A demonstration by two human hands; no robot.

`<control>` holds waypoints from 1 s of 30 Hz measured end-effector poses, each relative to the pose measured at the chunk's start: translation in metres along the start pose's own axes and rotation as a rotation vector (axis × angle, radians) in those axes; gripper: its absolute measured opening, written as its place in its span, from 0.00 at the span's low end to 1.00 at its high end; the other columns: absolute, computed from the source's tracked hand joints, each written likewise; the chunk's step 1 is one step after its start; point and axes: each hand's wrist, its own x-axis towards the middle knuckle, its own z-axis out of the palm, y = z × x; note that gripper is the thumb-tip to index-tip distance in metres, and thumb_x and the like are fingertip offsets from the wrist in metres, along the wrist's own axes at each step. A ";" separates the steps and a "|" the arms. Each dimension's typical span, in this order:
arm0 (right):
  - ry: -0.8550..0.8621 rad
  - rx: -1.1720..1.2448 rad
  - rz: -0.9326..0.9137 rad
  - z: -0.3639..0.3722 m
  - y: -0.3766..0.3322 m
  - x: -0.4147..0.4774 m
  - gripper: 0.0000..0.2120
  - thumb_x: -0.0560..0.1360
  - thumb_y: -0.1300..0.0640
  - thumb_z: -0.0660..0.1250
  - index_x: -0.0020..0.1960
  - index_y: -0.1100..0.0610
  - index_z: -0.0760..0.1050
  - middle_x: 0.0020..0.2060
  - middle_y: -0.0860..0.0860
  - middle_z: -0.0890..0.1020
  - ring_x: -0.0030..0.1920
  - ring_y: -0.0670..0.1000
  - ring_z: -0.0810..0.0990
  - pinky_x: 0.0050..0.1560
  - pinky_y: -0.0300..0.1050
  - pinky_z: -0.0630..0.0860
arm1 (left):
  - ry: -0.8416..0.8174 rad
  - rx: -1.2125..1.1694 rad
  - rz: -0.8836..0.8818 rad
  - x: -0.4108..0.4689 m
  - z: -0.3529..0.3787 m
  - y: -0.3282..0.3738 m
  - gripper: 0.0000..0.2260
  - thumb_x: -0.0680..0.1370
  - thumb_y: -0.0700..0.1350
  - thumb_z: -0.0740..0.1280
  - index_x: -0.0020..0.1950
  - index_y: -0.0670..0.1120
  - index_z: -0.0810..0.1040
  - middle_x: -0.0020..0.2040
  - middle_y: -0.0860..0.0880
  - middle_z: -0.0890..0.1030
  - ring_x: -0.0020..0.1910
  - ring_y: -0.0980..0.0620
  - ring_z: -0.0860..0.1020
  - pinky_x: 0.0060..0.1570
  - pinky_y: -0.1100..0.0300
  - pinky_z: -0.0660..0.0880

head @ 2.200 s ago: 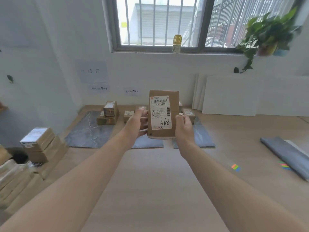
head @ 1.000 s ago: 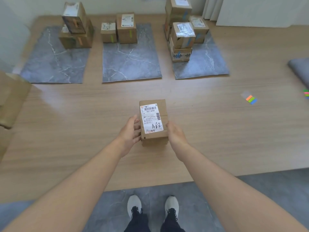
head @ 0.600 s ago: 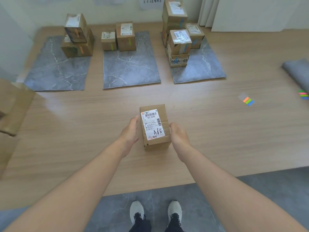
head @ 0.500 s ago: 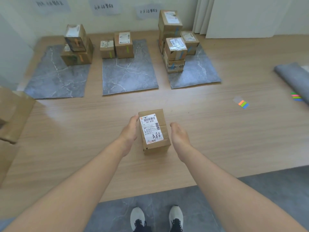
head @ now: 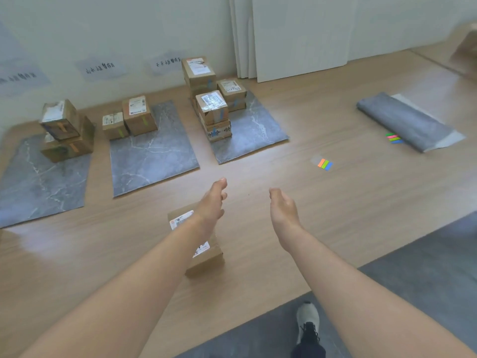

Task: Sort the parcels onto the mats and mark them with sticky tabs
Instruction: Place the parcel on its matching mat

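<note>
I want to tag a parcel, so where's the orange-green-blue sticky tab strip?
Head view, right of centre: the sticky tab strip lies on the wooden surface ahead of the right hand, right of the rightmost laid-out mat.

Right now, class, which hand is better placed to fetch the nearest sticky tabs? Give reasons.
Right. The right hand is open, empty and nearer the tabs; the left hand is farther, by the parcel.

Wooden platform (head: 335,208), three grey mats (head: 154,156) side by side, one parcel (head: 207,257), sticky tabs (head: 324,164), rolled grey mat (head: 402,120)
</note>
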 end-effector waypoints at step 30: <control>0.020 -0.352 0.044 -0.210 0.036 0.332 0.13 0.79 0.57 0.66 0.63 0.52 0.79 0.55 0.48 0.82 0.47 0.44 0.80 0.49 0.40 0.73 | -0.117 -0.006 -0.260 0.264 0.301 0.028 0.25 0.83 0.64 0.49 0.71 0.52 0.73 0.69 0.45 0.77 0.71 0.48 0.72 0.73 0.47 0.66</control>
